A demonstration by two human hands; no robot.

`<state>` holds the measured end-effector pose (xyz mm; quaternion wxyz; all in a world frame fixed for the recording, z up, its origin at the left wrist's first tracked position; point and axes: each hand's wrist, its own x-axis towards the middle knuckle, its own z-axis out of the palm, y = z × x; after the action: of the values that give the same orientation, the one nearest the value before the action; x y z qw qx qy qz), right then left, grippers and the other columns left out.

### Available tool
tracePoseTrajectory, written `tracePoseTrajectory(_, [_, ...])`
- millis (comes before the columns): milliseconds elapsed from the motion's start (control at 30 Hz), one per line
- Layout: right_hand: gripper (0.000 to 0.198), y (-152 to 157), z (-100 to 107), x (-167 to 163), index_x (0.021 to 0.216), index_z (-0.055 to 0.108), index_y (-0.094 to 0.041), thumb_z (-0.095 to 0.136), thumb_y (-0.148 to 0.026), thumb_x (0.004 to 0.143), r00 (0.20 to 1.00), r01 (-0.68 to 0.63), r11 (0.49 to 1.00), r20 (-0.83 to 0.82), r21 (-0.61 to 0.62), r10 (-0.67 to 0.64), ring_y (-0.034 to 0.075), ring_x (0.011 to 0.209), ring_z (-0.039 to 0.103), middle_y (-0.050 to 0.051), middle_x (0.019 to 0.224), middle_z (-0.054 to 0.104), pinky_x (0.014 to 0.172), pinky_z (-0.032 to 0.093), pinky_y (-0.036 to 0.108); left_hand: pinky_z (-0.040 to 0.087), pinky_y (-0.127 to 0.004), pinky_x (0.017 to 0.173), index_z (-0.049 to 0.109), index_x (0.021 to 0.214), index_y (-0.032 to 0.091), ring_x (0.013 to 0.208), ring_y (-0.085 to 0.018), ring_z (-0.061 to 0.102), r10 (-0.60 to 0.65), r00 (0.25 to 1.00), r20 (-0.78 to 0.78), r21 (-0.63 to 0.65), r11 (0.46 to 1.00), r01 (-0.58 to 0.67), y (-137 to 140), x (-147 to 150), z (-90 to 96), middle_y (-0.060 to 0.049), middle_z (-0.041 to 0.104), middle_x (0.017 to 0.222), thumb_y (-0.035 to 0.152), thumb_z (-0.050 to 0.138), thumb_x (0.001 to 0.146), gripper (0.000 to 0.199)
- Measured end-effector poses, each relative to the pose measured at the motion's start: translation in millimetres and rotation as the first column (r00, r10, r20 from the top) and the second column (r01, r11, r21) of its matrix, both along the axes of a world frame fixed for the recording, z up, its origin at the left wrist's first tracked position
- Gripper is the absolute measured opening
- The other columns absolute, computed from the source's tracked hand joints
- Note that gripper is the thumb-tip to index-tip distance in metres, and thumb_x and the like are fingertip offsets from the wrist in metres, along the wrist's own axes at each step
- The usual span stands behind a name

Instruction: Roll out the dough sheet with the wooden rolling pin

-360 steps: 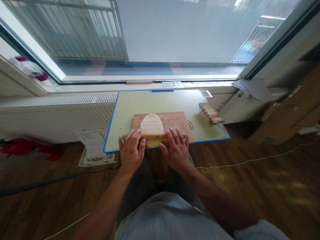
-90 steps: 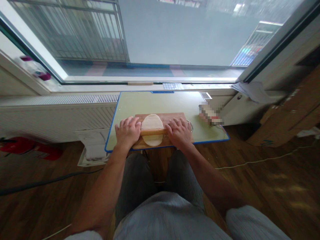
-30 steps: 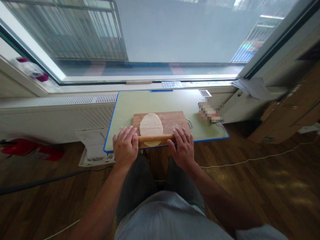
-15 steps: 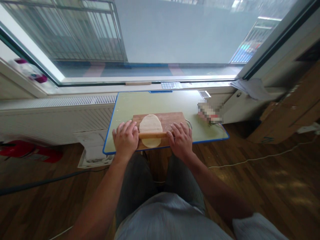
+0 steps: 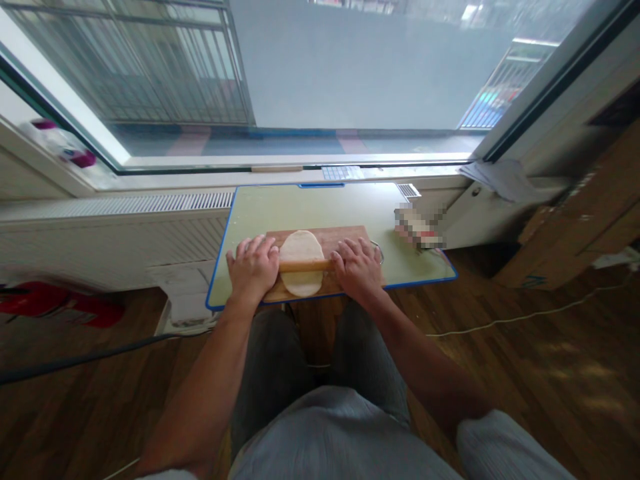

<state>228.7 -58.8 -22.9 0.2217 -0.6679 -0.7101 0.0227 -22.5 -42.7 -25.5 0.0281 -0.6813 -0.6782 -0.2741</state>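
A wooden rolling pin [image 5: 306, 266] lies across a flat oval of pale dough [image 5: 301, 247]. Part of the dough shows beyond the pin and part on the near side. Under it is a wooden cutting board [image 5: 345, 235] with a metal handle at its right end. My left hand [image 5: 253, 268] covers the pin's left end, palm down, with fingers reaching forward over it. The right end is under my right hand [image 5: 358, 268], held the same way. Both ends of the pin are hidden by the hands.
The board rests on a small pale-green table [image 5: 280, 203] with a blue rim. A blurred-out item [image 5: 420, 229] sits at its right side. Behind are a radiator [image 5: 185, 201] and window. A red fire extinguisher [image 5: 60, 305] lies left; a cardboard box [image 5: 560, 227] stands right.
The rolling pin has moved slightly away from me over the dough, with both hands on it. More dough shows on its near side.
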Motion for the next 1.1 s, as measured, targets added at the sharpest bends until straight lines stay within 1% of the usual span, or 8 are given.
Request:
tracePoseTrajectory(100, [0.048,-10,-3,2,0.145,0.072,-0.023,0.047,-0.046,0.112,1.0,-0.008,1.0,0.011,0.019,0.008,0.04,0.158,0.042,0.009,0.159,0.064,0.13,0.023,0.071,0.038,-0.067,0.119,0.077,0.134,0.03,0.142,-0.038,0.057,-0.019,1.0,-0.011,0.002,1.0,0.019,-9,-1,0.1,-0.011,0.07,0.151,0.043,0.043,0.108,0.045])
tracePoseTrajectory(200, [0.048,-24,-7,4,0.149,0.068,-0.023,0.046,-0.046,0.112,0.999,-0.032,0.998,-0.011,0.054,0.033,0.039,0.158,0.041,0.009,0.161,0.062,0.13,0.025,0.07,0.037,-0.065,0.122,0.076,0.136,0.03,0.145,-0.037,0.056,-0.03,1.0,-0.011,0.0,1.0,0.03,-21,-1,-1.6,-0.01,0.069,0.154,0.044,0.041,0.109,0.046])
tracePoseTrajectory(400, [0.048,-53,-17,8,0.153,0.063,-0.022,0.048,-0.043,0.112,0.996,-0.071,0.99,-0.043,0.126,0.076,0.036,0.161,0.037,0.011,0.166,0.056,0.131,0.026,0.066,0.035,-0.063,0.125,0.074,0.14,0.028,0.151,-0.036,0.052,-0.06,0.998,0.03,-0.021,0.998,0.061,-46,-3,-4.7,-0.009,0.066,0.157,0.045,0.038,0.11,0.049])
tracePoseTrajectory(567, [0.05,-72,-28,10,0.155,0.06,-0.022,0.053,-0.042,0.11,0.992,-0.091,0.977,-0.065,0.191,0.105,0.035,0.161,0.038,0.012,0.163,0.059,0.131,0.026,0.064,0.033,-0.06,0.128,0.068,0.148,0.024,0.156,-0.034,0.048,-0.084,0.991,0.1,-0.01,0.996,0.085,-66,-5,-10.1,-0.011,0.062,0.161,0.046,0.036,0.111,0.053])
tracePoseTrajectory(800, [0.052,-93,-35,12,0.158,0.057,-0.022,0.056,-0.039,0.109,0.988,-0.11,0.959,-0.08,0.259,0.135,0.035,0.162,0.038,0.013,0.163,0.059,0.132,0.027,0.064,0.035,-0.055,0.13,0.067,0.146,0.027,0.154,-0.03,0.05,-0.116,0.978,0.171,0.093,0.99,0.102,-89,-4,-23.5,-0.011,0.063,0.159,0.043,0.039,0.112,0.047])
tracePoseTrajectory(867, [0.052,-97,-37,12,0.158,0.055,-0.021,0.055,-0.037,0.109,0.988,-0.11,0.955,-0.075,0.276,0.136,0.035,0.163,0.037,0.013,0.163,0.059,0.132,0.027,0.065,0.035,-0.055,0.131,0.067,0.145,0.026,0.153,-0.029,0.051,-0.132,0.976,0.173,0.137,0.985,0.109,-93,-3,-27.4,-0.012,0.064,0.157,0.041,0.042,0.112,0.044])
tracePoseTrajectory(1033, [0.052,-106,-44,14,0.16,0.053,-0.022,0.056,-0.036,0.11,0.985,-0.113,0.936,-0.082,0.333,0.148,0.034,0.163,0.038,0.012,0.162,0.06,0.131,0.03,0.064,0.041,-0.053,0.129,0.069,0.137,0.019,0.148,-0.029,0.055,-0.228,0.958,0.172,0.305,0.937,0.168,-97,-5,-38.5,-0.016,0.07,0.146,0.034,0.05,0.11,0.036])
tracePoseTrajectory(1100, [0.053,-109,-46,14,0.161,0.052,-0.024,0.056,-0.035,0.11,0.985,-0.115,0.93,-0.083,0.349,0.153,0.034,0.163,0.038,0.012,0.162,0.06,0.131,0.031,0.064,0.042,-0.053,0.128,0.069,0.135,0.019,0.147,-0.029,0.056,-0.242,0.955,0.172,0.34,0.924,0.173,-98,-6,-42.4,-0.016,0.071,0.144,0.033,0.052,0.109,0.034])
